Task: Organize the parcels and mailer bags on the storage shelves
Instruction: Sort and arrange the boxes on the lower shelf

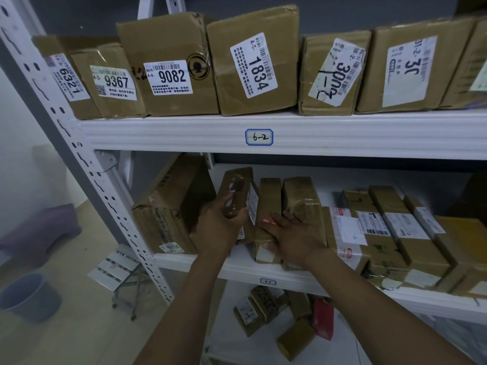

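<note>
My left hand (221, 222) grips a small brown cardboard parcel (237, 188), tilted and lifted above the lower shelf (237, 270) marked 6-1. My right hand (295, 235) rests on a narrow upright parcel (267, 206) beside it, thumb against that parcel's front and fingers spread over its top toward the taped parcel (301, 198) on its right. A larger worn box (168, 206) stands at the shelf's left end. Several flat parcels with white labels (382, 233) lie to the right.
The upper shelf (342, 133), marked 6-2, holds a row of labelled boxes such as 9082 (168, 67) and 1834 (253, 61). Small parcels (284, 317) lie on the bottom level. A folding stool (121, 270), a grey bucket (29, 296) and a purple stool (39, 233) stand on the floor at the left.
</note>
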The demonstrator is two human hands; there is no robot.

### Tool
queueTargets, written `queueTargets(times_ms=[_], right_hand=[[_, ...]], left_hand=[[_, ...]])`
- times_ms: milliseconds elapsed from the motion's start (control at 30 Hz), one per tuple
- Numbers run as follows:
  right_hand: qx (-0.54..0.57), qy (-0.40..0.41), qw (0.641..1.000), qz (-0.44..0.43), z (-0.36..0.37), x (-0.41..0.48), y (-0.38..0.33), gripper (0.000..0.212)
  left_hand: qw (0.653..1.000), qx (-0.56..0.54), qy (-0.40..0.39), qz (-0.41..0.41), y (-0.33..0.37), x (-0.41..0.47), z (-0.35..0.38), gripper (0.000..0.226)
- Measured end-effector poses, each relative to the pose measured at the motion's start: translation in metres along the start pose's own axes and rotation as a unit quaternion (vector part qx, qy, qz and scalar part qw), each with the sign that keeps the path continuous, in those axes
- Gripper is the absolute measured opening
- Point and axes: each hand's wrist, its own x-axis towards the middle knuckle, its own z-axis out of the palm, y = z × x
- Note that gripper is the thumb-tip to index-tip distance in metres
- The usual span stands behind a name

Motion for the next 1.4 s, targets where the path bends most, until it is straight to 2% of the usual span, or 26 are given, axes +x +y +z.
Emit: queueTargets(times_ms=[167,333,500,600,667,733,800,833,900,1000,1133,1233,1300,1400], right_hand=[[0.003,-0.004,1.000,0.000,-0.002,-0.003,0.002,0.057],[0.006,-0.008,1.000,0.000,-0.003,-0.007,0.003,0.057],[0.008,-0.001,1.000,-0.005,-0.003,-0.011,0.005,0.059],[0.024,0.013,0.999,-0.019,-0.005,-0.016,0.006,0.059],[0.075,0.039,0.996,-0.024,-0.010,-0.018,0.007,0.052],[0.132,0.111,0.985,-0.001,-0.016,-0.020,0.009,0.043],[0.105,0.175,0.977,0.060,-0.020,-0.021,0.015,0.054],[0.076,0.170,0.978,0.095,-0.021,-0.022,0.019,0.061],[0.052,0.099,0.981,0.159,-0.017,-0.026,0.027,0.064],[0.084,0.015,0.978,0.191,-0.009,-0.029,0.029,0.069],[0.110,-0.009,0.979,0.174,-0.010,-0.030,0.022,0.076],[0.135,-0.022,0.975,0.178,-0.009,-0.035,0.021,0.081],[0.133,-0.017,0.976,0.172,-0.007,-0.037,0.021,0.081],[0.112,0.001,0.981,0.159,-0.007,-0.037,0.021,0.080]], left_hand=[[0.998,0.064,-0.005,0.018,0.001,-0.001,0.008,0.049],[0.988,0.144,-0.058,0.021,0.007,-0.006,0.016,0.053],[0.983,0.152,-0.104,0.010,-0.006,-0.006,0.021,0.056],[0.974,0.184,-0.121,0.047,-0.015,-0.007,0.020,0.058],[0.956,0.247,-0.122,0.100,-0.024,-0.004,0.022,0.059],[0.946,0.270,-0.123,0.131,-0.031,0.002,0.023,0.060],[0.948,0.257,-0.137,0.128,-0.030,0.011,0.021,0.065],[0.952,0.240,-0.152,0.117,-0.027,0.014,0.021,0.069],[0.948,0.223,-0.210,0.085,-0.024,0.018,0.022,0.076],[0.905,0.299,-0.290,0.091,-0.028,0.016,0.027,0.084],[0.896,0.299,-0.309,0.110,-0.036,0.019,0.023,0.082],[0.886,0.301,-0.334,0.114,-0.042,0.020,0.020,0.089],[0.869,0.350,-0.322,0.136,-0.044,0.017,0.020,0.098],[0.829,0.431,-0.284,0.214,-0.038,0.014,0.024,0.110]])
